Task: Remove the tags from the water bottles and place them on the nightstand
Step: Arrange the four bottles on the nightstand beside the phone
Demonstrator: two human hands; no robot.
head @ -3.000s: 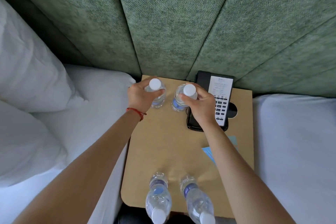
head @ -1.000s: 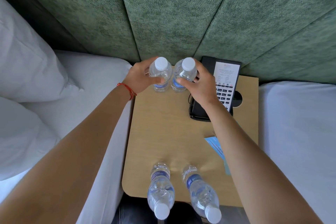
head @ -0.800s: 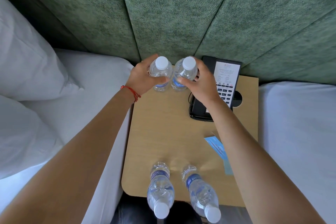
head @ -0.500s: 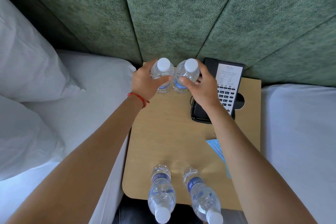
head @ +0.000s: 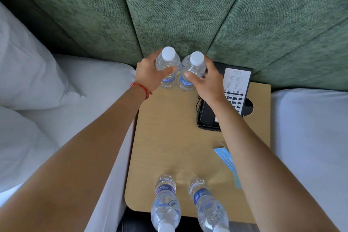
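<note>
Nightstand (head: pixel 169 137), centre of frame: tan wooden top between two white beds, backed by green upholstered panels across the upper frame.

Left hand (head: pixel 150 75), upper centre: fingers and thumb curled round the left rear bottle (head: pixel 167 69), white cap up. A red cord bracelet (head: pixel 141 88) sits at the wrist.

Right hand (head: pixel 205 81), just right of it: thumb and fingers wrapped round the right rear bottle (head: pixel 192 73), also upright.

Change: three seconds back these two bottles stood apart and nearer the middle of the tabletop; over the last second they have been drawn together and moved to the back edge, against the green panel. They now stand side by side, touching or nearly so, bases apparently on the wood. No tag shows on either neck.

Near pair, lower centre: front left bottle (head: pixel 165 205) and front right bottle (head: pixel 209 207), upright at the front edge, blue labels, untouched throughout. No tags visible there either, though the caps run out of frame.

Blue paper slips (head: pixel 224 156), right of centre, partly under the right forearm: likely removed tags, flat on the nightstand.

Black telephone (head: pixel 235 88), upper right of the tabletop, beside the right hand.

Assessment: the rear pair looks placed; the grips are probably ready to be let go. Task appears close to complete.
</note>
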